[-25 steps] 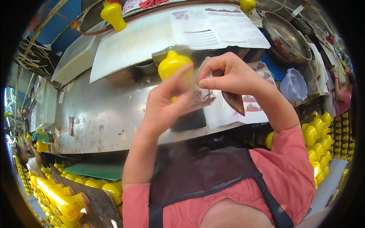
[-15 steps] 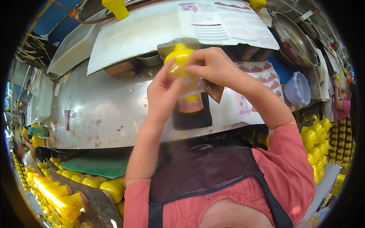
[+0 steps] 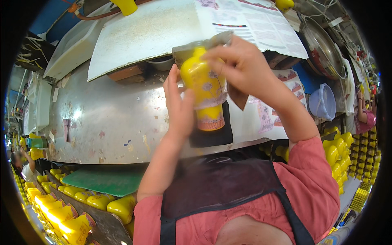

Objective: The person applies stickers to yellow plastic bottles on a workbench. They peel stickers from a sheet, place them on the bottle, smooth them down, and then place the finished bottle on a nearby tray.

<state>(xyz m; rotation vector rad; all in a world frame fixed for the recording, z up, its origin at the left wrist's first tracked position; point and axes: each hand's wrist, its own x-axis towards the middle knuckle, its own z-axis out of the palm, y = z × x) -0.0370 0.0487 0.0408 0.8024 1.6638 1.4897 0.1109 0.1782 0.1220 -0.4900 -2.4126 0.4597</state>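
Yellow vase [image 3: 200, 92], between left hand [image 3: 179, 108] and right hand [image 3: 247, 63], contact unclear

Glare on metal table [image 3: 114, 106], motion-blurred hands [image 3: 247, 65], fisheye-bent edges

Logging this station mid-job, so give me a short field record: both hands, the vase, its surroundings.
Left hand: beside the vase's left side, contact unclear
Right hand: over its upper right, blurred
Yellow vase: on its side, neck away from the person, purple flower print
Near its base: black pad
Below right hand: brown pointed piece
Farther right: lilac bucket
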